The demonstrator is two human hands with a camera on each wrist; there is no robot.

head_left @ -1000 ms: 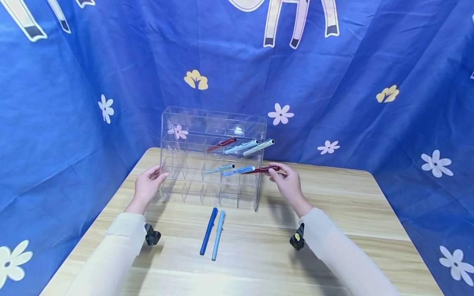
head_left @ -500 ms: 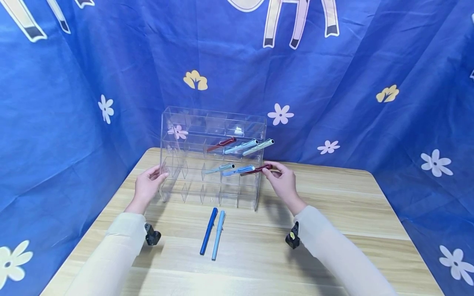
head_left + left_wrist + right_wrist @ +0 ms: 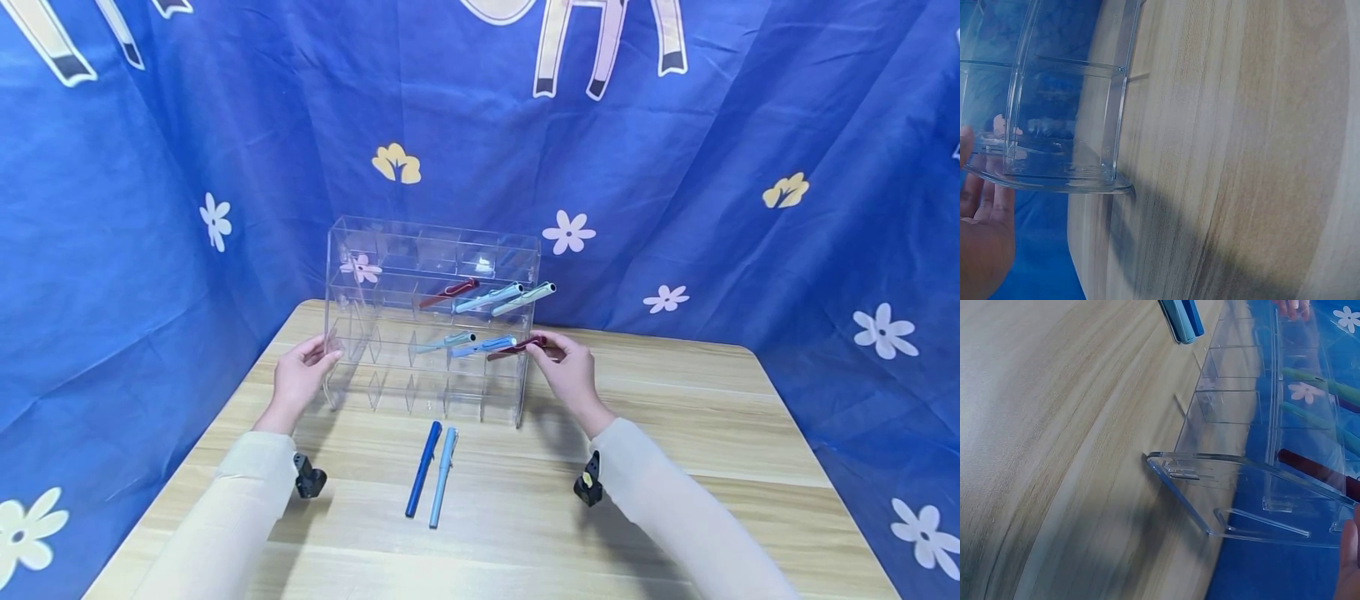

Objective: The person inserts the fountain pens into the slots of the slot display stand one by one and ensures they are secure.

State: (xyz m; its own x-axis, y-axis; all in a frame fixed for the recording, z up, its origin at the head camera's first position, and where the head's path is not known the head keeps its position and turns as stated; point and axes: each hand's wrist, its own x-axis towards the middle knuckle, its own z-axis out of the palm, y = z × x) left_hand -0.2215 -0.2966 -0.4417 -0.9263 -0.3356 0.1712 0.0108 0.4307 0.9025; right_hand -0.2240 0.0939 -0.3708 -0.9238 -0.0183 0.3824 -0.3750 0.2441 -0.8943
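A clear acrylic pen rack [image 3: 431, 267] with several tiers of compartments stands on the wooden table. My left hand [image 3: 297, 375] grips its left side wall; in the left wrist view, thumb and fingers [image 3: 1002, 203] lie on either side of the clear plastic. At the rack's right end, my right hand [image 3: 570, 371] pinches the capped end of a dark red pen [image 3: 510, 352]. That pen's lower end lies inside a right-hand compartment, tilted. Left of it on the same tier are a blue pen [image 3: 482, 347] and a pale teal pen [image 3: 444, 342].
One tier up rest another dark red pen [image 3: 448, 292], a light blue pen [image 3: 487, 297] and a pale green pen [image 3: 523, 299]. On the table [image 3: 675, 400] in front lie a dark blue pen [image 3: 423, 469] and a light blue pen [image 3: 443, 477]. A blue patterned curtain [image 3: 480, 125] hangs behind.
My right hand has moved left and slid the dark red pen deeper into its compartment. The left hand, the rack and the other pens have stayed put.
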